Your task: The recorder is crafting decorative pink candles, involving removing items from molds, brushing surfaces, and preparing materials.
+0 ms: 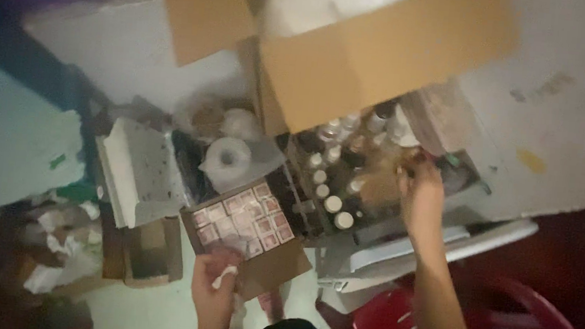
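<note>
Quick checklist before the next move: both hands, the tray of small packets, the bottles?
1. Left hand grips the tray of small packets at its near edge: ok.
2. Tray level: not ok, it tilts.
3. Right hand at the bottles: ok.
4. Right hand closed on a bottle: cannot tell, blurred.
5. Bottles upright in their crate: ok for those with white caps showing.
6. Open cardboard box overhangs the bottles: not ok.

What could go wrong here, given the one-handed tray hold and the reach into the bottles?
1. The left hand grips the flat tray of small packets by one corner only; it looks tilted, so packets might slide off.
2. The right hand reaches among crowded white-capped bottles; a nudge could topple some.
3. The open cardboard box overhangs the bottles and may obstruct the view.
</note>
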